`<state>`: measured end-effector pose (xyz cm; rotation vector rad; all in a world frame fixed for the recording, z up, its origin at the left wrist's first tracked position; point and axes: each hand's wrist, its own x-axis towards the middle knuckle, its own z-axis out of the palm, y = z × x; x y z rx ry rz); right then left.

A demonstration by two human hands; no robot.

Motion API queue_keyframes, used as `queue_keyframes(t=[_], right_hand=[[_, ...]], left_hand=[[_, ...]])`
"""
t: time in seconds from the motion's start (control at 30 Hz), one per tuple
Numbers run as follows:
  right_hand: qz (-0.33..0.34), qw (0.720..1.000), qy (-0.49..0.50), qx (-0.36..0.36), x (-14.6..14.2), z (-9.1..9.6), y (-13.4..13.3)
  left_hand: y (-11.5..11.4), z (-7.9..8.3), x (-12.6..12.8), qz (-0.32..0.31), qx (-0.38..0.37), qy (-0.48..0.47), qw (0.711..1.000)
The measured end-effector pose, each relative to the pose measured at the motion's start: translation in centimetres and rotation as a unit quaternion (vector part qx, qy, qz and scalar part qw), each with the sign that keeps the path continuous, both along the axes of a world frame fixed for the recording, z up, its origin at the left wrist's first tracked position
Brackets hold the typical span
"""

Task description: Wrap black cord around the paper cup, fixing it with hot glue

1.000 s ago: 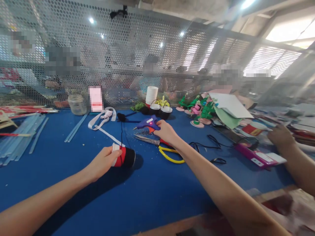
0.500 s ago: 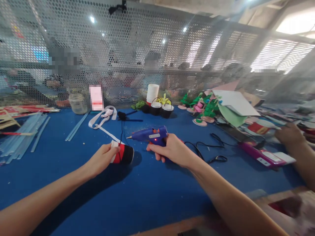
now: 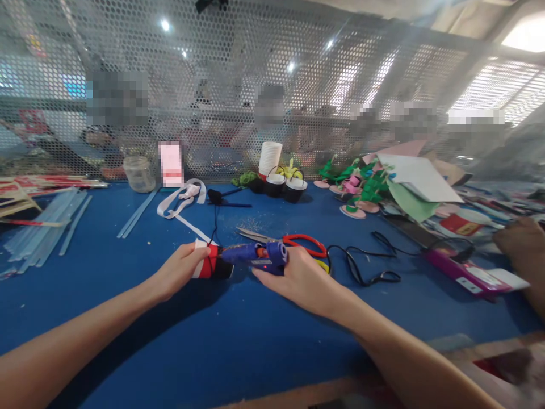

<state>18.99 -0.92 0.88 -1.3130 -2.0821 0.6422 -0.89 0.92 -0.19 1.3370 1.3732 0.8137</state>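
Observation:
My left hand (image 3: pixel 182 269) grips a paper cup (image 3: pixel 206 266) lying on its side, white at the rim with red and black bands. A black cord (image 3: pixel 215 227) runs from the cup to a black ball of yarn (image 3: pixel 215 196). My right hand (image 3: pixel 298 278) is wrapped around a blue hot glue gun (image 3: pixel 266 257) with a small red light lit. The gun's nozzle points left and overlaps the cup's black band; whether it touches cannot be made out. Behind the gun lie red-handled scissors (image 3: pixel 304 243). A white ribbon (image 3: pixel 187 227) trails up to the cup.
Clear glue sticks (image 3: pixel 46 227) lie at left, with a jar (image 3: pixel 139 174) behind. Black cups with handles (image 3: pixel 294 190) and green craft figures (image 3: pixel 366 190) stand at the back. A purple power strip (image 3: pixel 464 272) and another person's hand (image 3: pixel 522 244) are at right.
The glue gun in my right hand has moved down and left, its nozzle now over the cup. Scissors behind it have come into view. My left hand keeps its grip.

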Motion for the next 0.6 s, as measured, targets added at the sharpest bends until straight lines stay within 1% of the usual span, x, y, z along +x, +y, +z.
queue_keyframes(t=[0.13,0.4,0.6], right_hand=[[0.006,1.000,-0.010,0.010,-0.1,-0.1,-0.3],[0.015,0.997,-0.052,0.057,-0.2,0.2,-0.9],[0.031,0.995,-0.070,0.058,-0.2,0.5,-1.2]], left_hand=[[0.0,0.0,0.1,-0.020,-0.019,-0.040,0.999],[0.1,-0.2,0.1,0.002,-0.026,-0.033,0.999],[0.1,-0.3,0.2,0.002,-0.007,-0.031,0.999]])
